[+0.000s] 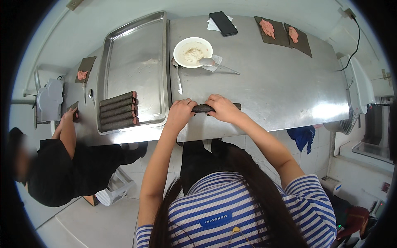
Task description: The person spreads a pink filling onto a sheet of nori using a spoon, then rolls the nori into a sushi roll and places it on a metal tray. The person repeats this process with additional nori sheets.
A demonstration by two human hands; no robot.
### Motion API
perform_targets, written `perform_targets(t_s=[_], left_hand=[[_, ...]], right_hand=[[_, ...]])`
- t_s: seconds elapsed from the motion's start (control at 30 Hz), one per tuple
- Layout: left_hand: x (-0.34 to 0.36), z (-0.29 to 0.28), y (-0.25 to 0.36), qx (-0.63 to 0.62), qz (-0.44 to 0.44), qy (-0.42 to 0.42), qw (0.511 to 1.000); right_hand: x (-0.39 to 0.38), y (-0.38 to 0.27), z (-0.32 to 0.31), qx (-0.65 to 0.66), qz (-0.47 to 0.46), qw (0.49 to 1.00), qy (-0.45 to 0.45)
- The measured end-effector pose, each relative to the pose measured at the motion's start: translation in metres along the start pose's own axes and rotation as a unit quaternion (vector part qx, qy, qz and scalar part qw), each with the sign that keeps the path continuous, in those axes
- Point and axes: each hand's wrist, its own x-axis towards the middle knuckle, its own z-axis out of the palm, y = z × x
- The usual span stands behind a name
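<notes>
At the near edge of the steel table (264,82), a dark seaweed roll (202,108) lies crosswise in front of me. My left hand (183,109) curls its fingers over the roll's left end. My right hand (222,109) presses round its middle, and the right end pokes out past that hand. Just left of my hands, several finished-looking seaweed rolls (119,108) with pink filling at their ends lie side by side in a large metal tray (168,82). The undersides of my fingers are hidden.
Beyond my hands stand a white bowl (193,52) of cloudy liquid and two spoons. A phone (223,23) and flat seaweed sheets (283,34) topped with pink paste lie at the back. At left, a co-worker's hand (66,118) handles another sheet. A stool (111,192) stands below.
</notes>
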Motion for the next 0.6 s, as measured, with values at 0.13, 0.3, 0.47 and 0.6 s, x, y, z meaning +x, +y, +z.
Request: perform_targets(t_s=[0.13, 0.3, 0.47, 0.6], left_hand=[[-0.001, -0.003, 0.002, -0.017, -0.017, -0.016, 1.0], [0.007, -0.005, 0.002, -0.028, -0.03, -0.05, 0.998], [0.009, -0.008, 0.002, -0.034, -0.056, -0.082, 0.995], [-0.002, -0.012, 0.007, -0.046, -0.074, -0.09, 0.992]], right_hand=[[-0.001, -0.003, 0.007, 0.001, 0.02, 1.0, -0.014], [0.003, -0.003, 0.006, -0.007, 0.021, 0.999, -0.034], [0.003, -0.006, 0.004, 0.004, 0.024, 0.999, -0.021], [-0.002, -0.007, 0.008, 0.029, -0.008, 0.999, -0.036]])
